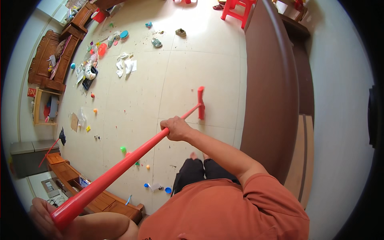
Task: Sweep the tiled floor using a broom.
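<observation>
A broom with a red handle runs slantwise across the view, from the lower left up to its red head at the floor. Around the middle of the handle is wrapped my right hand. My left hand grips the handle's near end at the lower left rim, partly dark there. Close to the broom head lies a small bit of debris on the pale tiled floor. The head's bristles are hard to make out.
Toys, papers, a black tray and two shoes litter the floor. A brown panel stands along the right, a red stool beyond it. Wooden furniture and a long cabinet line the left.
</observation>
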`<state>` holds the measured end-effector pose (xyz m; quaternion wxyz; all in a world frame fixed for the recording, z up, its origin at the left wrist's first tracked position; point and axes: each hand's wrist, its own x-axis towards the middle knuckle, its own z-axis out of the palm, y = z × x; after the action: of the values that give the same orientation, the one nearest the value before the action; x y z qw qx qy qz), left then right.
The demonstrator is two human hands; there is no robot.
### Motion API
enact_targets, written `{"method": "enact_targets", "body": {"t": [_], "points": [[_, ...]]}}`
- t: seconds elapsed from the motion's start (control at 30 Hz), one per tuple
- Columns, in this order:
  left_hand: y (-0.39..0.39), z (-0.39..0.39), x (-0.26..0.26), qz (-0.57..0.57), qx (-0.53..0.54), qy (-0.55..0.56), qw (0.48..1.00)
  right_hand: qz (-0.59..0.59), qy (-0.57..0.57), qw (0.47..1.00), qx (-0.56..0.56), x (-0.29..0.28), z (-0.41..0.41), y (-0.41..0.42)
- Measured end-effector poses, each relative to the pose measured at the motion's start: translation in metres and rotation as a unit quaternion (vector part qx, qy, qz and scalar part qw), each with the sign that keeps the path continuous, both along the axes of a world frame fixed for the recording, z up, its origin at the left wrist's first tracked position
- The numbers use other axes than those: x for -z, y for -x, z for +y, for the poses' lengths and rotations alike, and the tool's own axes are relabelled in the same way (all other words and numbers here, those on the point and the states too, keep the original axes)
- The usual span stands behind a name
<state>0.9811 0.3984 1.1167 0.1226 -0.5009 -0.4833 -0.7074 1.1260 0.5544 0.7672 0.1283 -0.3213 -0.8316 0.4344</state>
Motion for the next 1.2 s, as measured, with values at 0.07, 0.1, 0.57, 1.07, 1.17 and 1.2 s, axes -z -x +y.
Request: {"method": "enact_targets", "body": {"t": [0.07,0.1,0.57,1.07,1.17,1.2], "points": [[0.029,-0.013,-0.006,0.034,0.115,0.026,0.992,-0.013,-0.025,1.000,-0.001,0.003,0.012,-0.010],[0.030,-0.006,0.003,-0.041,0.220,0.015,0.975,-0.025,-0.046,0.999,-0.003,0.008,0.020,-0.016],[-0.022,0.208,0.134,-0.318,0.261,0.225,0.883,-0.198,0.027,0.980,0.002,0.152,0.209,-0.103],[0.042,0.337,-0.007,0.026,0.354,-0.098,0.930,0.005,-0.038,0.999,-0.031,-0.014,0.361,0.023],[0.036,0.364,0.027,-0.198,0.359,-0.059,0.910,0.034,-0.126,0.989,0.065,0.007,0.412,-0.008],[0.034,0.391,0.048,-0.204,0.335,-0.020,0.920,0.018,-0.141,0.983,0.115,0.018,0.431,-0.022]]}}
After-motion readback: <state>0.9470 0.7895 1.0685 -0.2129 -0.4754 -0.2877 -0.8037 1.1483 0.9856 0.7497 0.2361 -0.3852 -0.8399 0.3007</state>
